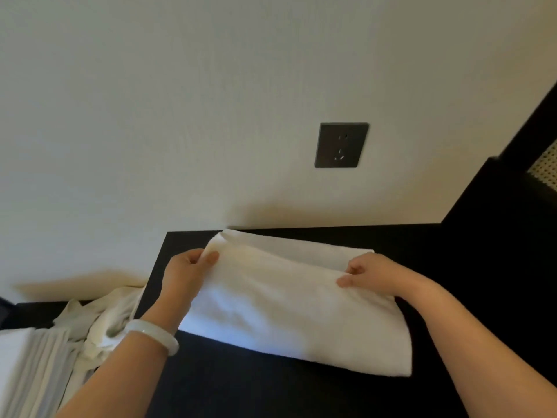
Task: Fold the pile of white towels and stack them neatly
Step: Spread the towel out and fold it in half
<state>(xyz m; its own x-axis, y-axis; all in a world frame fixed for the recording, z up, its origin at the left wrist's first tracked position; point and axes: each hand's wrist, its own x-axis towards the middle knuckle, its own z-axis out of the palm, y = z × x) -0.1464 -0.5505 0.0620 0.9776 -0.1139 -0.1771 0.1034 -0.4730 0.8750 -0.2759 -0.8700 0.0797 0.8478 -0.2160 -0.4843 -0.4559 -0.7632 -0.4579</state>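
Observation:
A white towel [289, 303] lies folded over on the black table [241, 387], its far edge close to the wall. My left hand [187, 273] pinches the towel's upper layer at the left end, thumb on top. My right hand [367, 273] pinches the same layer at the right end. A pale bangle sits on my left wrist. A crumpled pile of white towels [102, 321] lies to the left, lower than the table top. At the bottom left edge is a stack of folded white towels [27, 366].
The cream wall behind the table carries a dark power socket [341, 145]. A tall black piece of furniture [500, 200] with a woven panel stands at the right, against the table's far right corner.

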